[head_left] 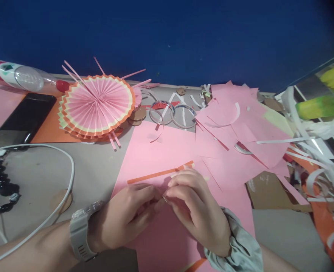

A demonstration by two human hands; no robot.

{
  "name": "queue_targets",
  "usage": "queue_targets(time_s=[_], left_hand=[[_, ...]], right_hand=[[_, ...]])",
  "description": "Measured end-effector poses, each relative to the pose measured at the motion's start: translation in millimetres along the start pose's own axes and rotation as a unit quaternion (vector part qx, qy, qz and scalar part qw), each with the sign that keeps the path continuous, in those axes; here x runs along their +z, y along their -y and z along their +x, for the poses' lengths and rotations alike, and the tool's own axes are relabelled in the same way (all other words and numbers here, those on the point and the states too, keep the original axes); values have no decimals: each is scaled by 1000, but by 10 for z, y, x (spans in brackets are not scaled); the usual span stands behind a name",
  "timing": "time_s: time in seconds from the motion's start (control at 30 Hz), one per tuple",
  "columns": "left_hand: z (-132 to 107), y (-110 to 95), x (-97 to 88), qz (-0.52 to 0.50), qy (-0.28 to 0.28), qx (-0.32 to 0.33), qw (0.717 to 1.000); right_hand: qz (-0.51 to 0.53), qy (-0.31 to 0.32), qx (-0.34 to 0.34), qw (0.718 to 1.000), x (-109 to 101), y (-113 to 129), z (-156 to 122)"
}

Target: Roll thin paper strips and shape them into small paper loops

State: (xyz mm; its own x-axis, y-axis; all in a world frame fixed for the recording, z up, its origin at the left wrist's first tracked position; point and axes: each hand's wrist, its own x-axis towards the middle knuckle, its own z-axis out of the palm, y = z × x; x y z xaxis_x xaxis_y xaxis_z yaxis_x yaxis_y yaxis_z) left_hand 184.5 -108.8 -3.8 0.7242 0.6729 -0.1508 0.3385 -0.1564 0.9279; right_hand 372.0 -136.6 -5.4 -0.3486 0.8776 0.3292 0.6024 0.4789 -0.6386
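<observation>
Left hand (134,211) and right hand (196,207) converge; we cannot tell their fingers' grip. Orange strip (155,175) seems light, creasable: we favour its ends.

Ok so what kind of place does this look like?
Probably a paper-craft worktable, though little of the room shows. The clues are a round pleated paper fan, a large pink paper sheet under the hands, and a narrow orange strip lying on it.
</observation>
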Motion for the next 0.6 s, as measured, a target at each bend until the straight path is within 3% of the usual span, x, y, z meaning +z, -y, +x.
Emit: queue_targets(time_s=[0.13, 0.23, 0.43, 0.6], left_hand=[[18, -10, -29, -39, 5, -25, 999], [29, -4, -37, -74, -21, -50, 996], [49, 20, -35, -115, -58, -74, 989], [63, 32, -50, -114, -56, -88, 988]], right_hand=[[-54, -13, -23, 998, -5, 23, -10], [-86, -13, -41, 995, 1, 41, -4], [-113, 18, -52, 992, 4, 47, 33], [-158, 38, -53, 985, 6, 10, 12]])
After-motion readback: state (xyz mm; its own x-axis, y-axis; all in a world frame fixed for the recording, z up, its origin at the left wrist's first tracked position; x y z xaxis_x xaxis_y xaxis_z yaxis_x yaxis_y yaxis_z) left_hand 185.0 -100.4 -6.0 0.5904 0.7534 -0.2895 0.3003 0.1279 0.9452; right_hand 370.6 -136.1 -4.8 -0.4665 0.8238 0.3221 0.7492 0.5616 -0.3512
